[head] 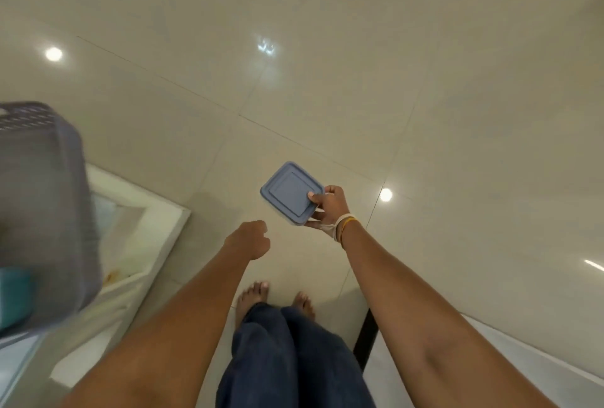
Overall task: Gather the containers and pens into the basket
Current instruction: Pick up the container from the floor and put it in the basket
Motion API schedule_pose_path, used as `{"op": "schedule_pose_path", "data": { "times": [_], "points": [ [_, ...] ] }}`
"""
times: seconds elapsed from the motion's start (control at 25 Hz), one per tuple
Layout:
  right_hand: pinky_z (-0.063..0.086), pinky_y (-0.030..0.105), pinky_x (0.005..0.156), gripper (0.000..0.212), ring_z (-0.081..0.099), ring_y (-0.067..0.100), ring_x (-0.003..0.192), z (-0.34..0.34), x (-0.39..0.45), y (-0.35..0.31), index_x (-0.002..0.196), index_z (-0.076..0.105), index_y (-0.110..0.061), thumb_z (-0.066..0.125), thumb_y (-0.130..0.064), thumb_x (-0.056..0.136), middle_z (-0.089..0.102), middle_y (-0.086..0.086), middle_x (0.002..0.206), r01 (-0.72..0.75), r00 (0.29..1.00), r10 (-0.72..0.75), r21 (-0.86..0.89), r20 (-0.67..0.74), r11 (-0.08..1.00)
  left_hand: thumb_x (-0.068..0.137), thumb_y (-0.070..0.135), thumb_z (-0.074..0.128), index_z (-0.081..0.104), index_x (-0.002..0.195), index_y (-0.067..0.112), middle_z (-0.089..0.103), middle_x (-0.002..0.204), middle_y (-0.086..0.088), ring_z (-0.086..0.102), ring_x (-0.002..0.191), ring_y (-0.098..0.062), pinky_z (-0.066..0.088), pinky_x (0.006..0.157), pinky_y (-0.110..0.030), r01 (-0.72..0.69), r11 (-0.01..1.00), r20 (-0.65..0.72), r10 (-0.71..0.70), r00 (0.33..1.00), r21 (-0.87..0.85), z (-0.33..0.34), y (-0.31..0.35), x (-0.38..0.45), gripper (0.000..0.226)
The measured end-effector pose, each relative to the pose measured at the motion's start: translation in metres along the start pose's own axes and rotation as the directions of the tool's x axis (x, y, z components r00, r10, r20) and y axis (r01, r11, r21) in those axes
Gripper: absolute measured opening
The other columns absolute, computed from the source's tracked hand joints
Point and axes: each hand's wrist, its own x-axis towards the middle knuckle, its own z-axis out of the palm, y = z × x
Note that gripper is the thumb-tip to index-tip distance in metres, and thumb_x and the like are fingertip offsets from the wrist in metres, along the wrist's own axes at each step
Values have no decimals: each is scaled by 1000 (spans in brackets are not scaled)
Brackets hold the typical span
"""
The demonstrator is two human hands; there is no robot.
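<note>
A square container with a blue lid [287,193] is held out over the floor by my right hand [328,208], thumb on the lid and fingers under its near corner. To the left of it and slightly nearer, my left hand [250,239] is curled into a loose fist with nothing in it. At the far left a grey perforated basket [45,198] appears blurred; something teal [14,295] shows at its lower part. No pens are in view.
Glossy beige floor tiles [327,64] fill most of the view. A white-framed glass surface [137,237] lies under the basket at the left. A white tabletop with a black leg [367,335] is at the lower right. My bare feet [274,300] stand between them.
</note>
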Motion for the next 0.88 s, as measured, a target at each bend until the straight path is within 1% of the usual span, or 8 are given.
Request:
{"op": "schedule_pose_path", "data": {
  "times": [0.12,0.24,0.36,0.48,0.6,0.68,0.8,0.88],
  "points": [
    [55,61,71,34,63,36,90,44,-95,-27,103,40,-22,63,-3,88,53,13,111,50,998,-48,-51,31,997,94,22,46,50,131,17,57,129,-12,58,113,-29,49,96,-38,-8,975,-109,-17,994,-223,-53,-11,-89,39],
    [55,50,64,36,62,33,86,96,-168,-39,106,41,-24,64,-4,87,54,11,109,94,994,-86,-132,67,987,94,19,45,52,129,15,62,116,-11,62,98,-25,51,84,-34,-39,958,-210,-22,977,-283,-91,-36,-161,36],
    [55,47,66,36,60,34,93,162,-210,-34,107,43,-25,66,-6,86,55,12,112,141,987,-123,-184,105,973,92,16,43,55,125,18,60,123,-10,62,100,-27,52,84,-34,-33,929,-310,-89,946,-368,-120,-87,-209,35],
    [56,48,67,36,60,33,92,239,-229,-20,110,41,-22,65,-7,87,56,9,101,206,975,-182,-206,130,957,88,11,44,61,116,16,63,122,-13,60,109,-32,49,90,-36,-21,918,-449,-173,877,-396,-142,-153,-237,34],
    [57,47,64,36,61,34,95,317,-234,-1,109,40,-20,64,-7,87,56,10,102,246,967,-218,-261,131,933,87,9,45,64,109,10,65,112,-18,60,105,-36,48,85,-41,-13,901,-581,-268,768,-433,-163,-222,-260,29],
    [57,44,58,37,62,34,90,366,-233,13,109,40,-19,67,-9,86,57,17,107,265,964,-241,-339,112,903,88,8,45,63,112,8,63,115,-18,58,107,-37,47,87,-41,-5,897,-613,-298,732,-442,-172,-267,-267,31],
    [59,50,74,41,62,32,82,423,-222,29,107,39,-18,71,-14,83,57,14,99,307,945,-324,-452,40,838,87,6,42,62,114,9,60,118,-17,58,107,-37,49,88,-43,34,876,-614,-365,701,-482,-177,-320,-265,34],
    [58,45,78,44,63,31,80,454,-213,35,103,37,-17,74,-18,80,57,11,94,321,931,-365,-490,8,810,88,5,42,59,114,8,58,116,-17,57,105,-38,50,86,-44,54,847,-596,-416,687,-529,-178,-344,-259,31]
  ]
}}
